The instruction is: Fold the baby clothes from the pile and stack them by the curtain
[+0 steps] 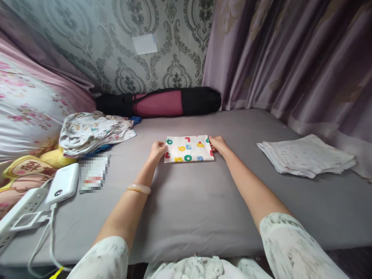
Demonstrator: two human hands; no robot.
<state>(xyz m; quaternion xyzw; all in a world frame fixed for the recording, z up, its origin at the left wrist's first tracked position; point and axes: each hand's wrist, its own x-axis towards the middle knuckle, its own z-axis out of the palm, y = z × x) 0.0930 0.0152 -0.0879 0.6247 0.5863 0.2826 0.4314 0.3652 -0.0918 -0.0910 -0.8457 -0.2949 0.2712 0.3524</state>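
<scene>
A folded white cloth [193, 149] with colourful letter prints lies flat on the grey bed sheet [197, 213], in front of me. My left hand [159, 149] pinches its left edge, thumb on top. At the opposite edge, my right hand [218, 145] grips the upper right corner, fingers closed around it. The undersides of the fingers are partly hidden by the cloth. A pale bangle [138, 189] circles my left forearm.
Folded white cloths [305, 155] lie at right. Crumpled printed clothes [93, 131] sit at left, near a white power bank [63, 183], a power strip [21, 215] and cables. A black and maroon long bag [158, 102] rests against the wall, beside purple curtains [255, 50].
</scene>
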